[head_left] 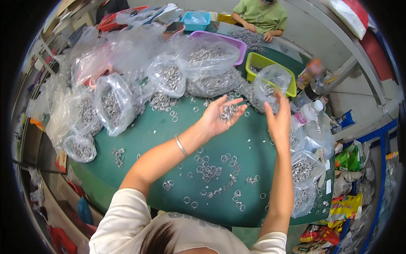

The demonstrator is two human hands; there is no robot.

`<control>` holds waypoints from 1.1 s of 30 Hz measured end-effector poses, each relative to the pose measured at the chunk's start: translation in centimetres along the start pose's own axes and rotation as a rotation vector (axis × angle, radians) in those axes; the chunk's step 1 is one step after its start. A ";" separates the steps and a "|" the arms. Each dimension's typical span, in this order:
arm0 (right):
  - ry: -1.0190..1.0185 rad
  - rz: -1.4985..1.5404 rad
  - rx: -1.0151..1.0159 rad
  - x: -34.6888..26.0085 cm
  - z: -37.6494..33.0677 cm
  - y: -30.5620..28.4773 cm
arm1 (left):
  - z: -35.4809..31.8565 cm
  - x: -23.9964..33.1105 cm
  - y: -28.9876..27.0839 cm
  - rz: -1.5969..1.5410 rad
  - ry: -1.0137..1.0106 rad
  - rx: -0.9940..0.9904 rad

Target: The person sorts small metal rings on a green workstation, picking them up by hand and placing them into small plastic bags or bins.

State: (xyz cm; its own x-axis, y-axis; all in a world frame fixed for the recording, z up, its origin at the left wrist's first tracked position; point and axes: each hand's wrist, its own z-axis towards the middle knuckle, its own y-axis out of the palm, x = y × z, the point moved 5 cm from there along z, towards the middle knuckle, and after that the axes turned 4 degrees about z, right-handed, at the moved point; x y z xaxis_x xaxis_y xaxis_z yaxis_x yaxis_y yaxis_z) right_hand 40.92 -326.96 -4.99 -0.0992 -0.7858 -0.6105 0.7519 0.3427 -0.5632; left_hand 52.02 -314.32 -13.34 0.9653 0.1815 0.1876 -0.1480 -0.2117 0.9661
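My left hand (221, 115), palm up and half curled above the middle of the table, holds a small heap of silver metal rings (229, 112). Its fingertips point right, and a silver bangle (180, 145) circles the wrist. Farther right, my right hand (278, 119) reaches up to a clear plastic bag (274, 80) of rings that leans on a yellow-green basket (292, 88). Its thumb and fingers are apart at the bag's lower edge, with no object visible between them. Loose rings (208, 169) lie scattered on the green tabletop (165, 142) beneath my arms.
Clear bags full of rings (111, 106) crowd the left and far sides, with a purple basket (242, 47) behind them. Bottles (311, 111) and more ring bags (305, 167) line the right edge. Across the table, a person in a green shirt (262, 17) handles a pile of small metal pieces.
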 end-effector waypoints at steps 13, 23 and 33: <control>0.129 0.364 -0.305 -10.6 -16.2 2.1 | -15.9 -6.2 -3.8 -0.026 -0.009 0.129; 0.002 0.369 -0.322 -13.2 -20.5 5.9 | -20.8 -8.3 -5.7 -0.040 0.015 0.069; 0.146 0.471 -0.397 -12.7 -20.3 10.5 | -21.8 -4.6 -11.3 0.678 0.224 0.482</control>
State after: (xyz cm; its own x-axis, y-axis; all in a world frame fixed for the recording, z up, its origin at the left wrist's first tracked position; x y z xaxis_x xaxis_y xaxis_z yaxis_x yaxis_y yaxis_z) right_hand 36.91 -302.92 -14.44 0.0745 -0.4353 -0.8972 0.4404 0.8216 -0.3620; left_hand 44.57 -291.84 -21.23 0.6286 0.0430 0.7765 -0.5207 -0.7184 0.4613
